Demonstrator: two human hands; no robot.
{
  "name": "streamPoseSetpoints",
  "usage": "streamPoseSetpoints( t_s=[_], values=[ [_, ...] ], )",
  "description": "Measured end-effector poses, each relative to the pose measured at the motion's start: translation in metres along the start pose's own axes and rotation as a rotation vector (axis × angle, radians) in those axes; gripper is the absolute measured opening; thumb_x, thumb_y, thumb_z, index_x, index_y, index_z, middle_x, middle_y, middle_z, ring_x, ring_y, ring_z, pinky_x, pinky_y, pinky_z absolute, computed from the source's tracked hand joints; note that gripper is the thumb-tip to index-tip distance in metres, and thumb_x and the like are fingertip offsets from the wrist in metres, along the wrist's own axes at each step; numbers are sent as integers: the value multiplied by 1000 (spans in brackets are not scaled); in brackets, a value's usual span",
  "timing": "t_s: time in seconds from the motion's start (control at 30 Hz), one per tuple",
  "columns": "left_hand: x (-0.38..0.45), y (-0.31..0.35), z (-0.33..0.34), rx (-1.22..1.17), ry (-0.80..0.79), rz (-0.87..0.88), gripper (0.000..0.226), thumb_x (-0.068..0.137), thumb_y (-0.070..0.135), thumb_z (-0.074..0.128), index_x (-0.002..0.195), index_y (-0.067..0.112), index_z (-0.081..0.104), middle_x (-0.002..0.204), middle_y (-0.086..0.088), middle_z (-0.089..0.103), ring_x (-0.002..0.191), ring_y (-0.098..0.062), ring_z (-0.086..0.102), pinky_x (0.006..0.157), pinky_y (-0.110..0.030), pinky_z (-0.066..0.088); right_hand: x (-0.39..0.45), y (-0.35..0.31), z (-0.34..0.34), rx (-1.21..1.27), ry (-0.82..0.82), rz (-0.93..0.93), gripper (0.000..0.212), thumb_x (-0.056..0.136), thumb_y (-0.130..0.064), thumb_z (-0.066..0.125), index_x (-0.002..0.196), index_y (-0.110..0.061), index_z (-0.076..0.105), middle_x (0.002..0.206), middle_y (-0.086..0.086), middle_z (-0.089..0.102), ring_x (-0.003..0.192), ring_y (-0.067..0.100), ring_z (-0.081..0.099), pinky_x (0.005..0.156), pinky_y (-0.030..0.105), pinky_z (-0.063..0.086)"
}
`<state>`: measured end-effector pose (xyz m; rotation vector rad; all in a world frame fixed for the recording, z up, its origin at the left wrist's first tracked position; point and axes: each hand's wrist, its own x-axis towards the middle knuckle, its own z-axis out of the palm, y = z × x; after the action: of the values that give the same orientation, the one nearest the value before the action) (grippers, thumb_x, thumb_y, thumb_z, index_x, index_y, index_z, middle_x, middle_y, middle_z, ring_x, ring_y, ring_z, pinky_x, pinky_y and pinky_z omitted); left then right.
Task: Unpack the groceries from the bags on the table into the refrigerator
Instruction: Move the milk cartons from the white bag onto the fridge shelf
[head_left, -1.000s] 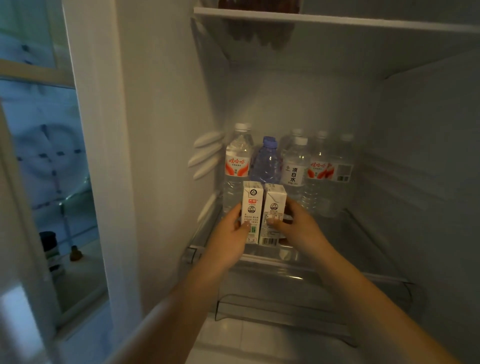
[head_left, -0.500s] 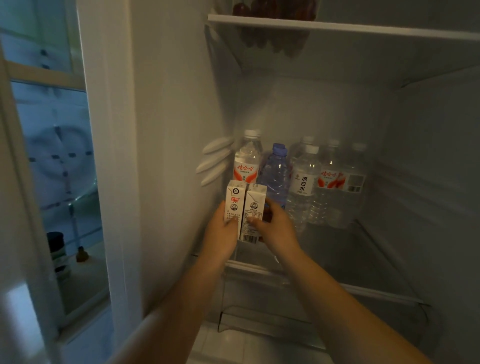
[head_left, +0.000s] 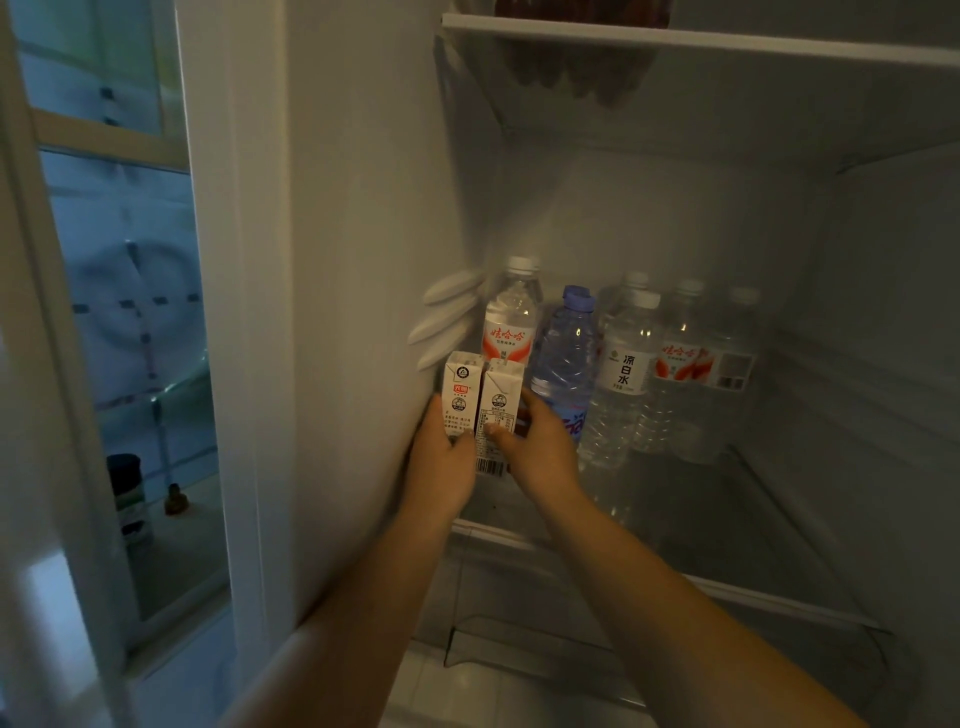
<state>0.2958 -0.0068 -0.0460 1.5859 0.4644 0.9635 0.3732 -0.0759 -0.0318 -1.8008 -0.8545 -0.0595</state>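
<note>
White milk cartons, two side by side, are being set at the left front corner of the refrigerator's glass shelf (head_left: 675, 519): the left hand (head_left: 441, 457) grips the left carton (head_left: 460, 397), the right hand (head_left: 535, 447) pinches the right carton (head_left: 500, 410). Water bottles (head_left: 623, 374) already line the shelf's back edge. Neither carton looks released yet; what remains in the bags cannot be seen.

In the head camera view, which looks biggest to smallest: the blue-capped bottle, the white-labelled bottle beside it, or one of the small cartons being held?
1. white-labelled bottle and blue-capped bottle: they look alike, so unranked.
2. right carton, smallest, though nearest the camera.
</note>
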Motion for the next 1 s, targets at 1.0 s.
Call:
streamPoseSetpoints(
  t_s=[1.0],
  values=[
    [-206, 22, -79, 624, -689, 503, 64, 95, 33, 47, 148, 30, 12, 149, 7, 27, 133, -12, 32, 105, -24, 28, -291, -41, -119, -664, 198, 159, 62, 73, -19, 78, 129, -17, 53, 127, 5, 53, 117, 22, 50, 92, 10, 27]
  ],
)
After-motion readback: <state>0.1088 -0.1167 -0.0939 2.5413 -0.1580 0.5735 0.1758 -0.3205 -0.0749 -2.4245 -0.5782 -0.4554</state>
